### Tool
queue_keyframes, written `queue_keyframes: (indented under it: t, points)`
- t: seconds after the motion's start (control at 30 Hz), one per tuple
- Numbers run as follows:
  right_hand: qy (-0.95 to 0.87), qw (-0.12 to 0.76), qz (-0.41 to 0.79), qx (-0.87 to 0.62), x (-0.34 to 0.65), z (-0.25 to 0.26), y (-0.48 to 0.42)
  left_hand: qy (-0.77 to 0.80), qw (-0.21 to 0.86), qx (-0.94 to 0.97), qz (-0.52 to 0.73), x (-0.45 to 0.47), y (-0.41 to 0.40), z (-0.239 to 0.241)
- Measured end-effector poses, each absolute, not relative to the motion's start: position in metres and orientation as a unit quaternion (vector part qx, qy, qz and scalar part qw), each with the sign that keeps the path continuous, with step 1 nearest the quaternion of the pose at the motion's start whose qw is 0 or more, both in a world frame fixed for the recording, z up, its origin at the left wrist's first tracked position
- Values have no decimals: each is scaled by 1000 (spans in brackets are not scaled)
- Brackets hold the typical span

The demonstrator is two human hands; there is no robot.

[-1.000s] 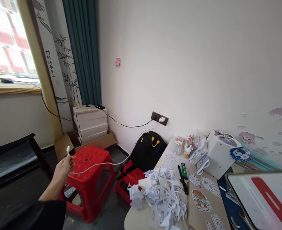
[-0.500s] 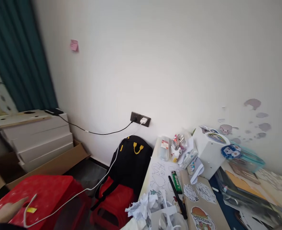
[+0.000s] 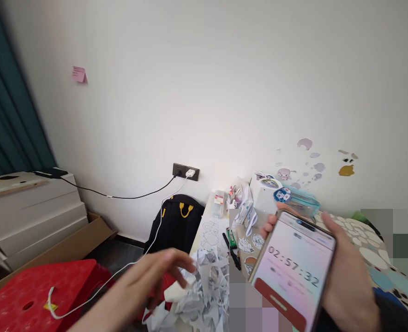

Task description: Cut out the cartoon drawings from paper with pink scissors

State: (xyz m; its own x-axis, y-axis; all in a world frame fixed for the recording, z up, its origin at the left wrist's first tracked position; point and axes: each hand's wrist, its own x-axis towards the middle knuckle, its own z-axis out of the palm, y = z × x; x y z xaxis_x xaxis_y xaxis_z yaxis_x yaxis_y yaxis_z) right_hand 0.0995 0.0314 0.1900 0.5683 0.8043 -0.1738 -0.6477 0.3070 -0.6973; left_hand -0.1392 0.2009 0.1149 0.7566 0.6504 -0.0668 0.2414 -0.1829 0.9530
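Note:
My right hand (image 3: 347, 286) is wrapped round a phone (image 3: 290, 274) held up at the lower right, its screen showing a timer reading 02:57:32 above a red bar. My left hand (image 3: 162, 272) reaches in from the lower left, blurred, with its fingers loosely apart and nothing in them, just over a heap of white paper scraps (image 3: 209, 288) on the table's near end. A white charging cable (image 3: 121, 272) runs from the wall socket (image 3: 186, 172) down to the red stool (image 3: 20, 297), where its loose end lies.
A black backpack (image 3: 176, 221) leans by the wall beside the table. Stacked white boxes (image 3: 27, 207) and a teal curtain (image 3: 3, 124) are at the left. On the table lie cartoon cut-outs (image 3: 249, 242), a green lighter (image 3: 232, 237) and a white box (image 3: 264, 196).
My left hand let go of the white cable, which now lies on the red stool, and swung right toward the paper scraps. My right hand brought the phone up; the view turned right.

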Motion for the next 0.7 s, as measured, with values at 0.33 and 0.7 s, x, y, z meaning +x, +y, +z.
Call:
queue_keyframes:
  t: [0.33, 0.7]
  points:
    - [-195, 768, 544, -276, 85, 198, 47, 194, 793, 557, 156, -74, 105, 142]
    - [-212, 747, 363, -515, 185, 149, -36, 340, 660, 626, 237, -36, 172, 167]
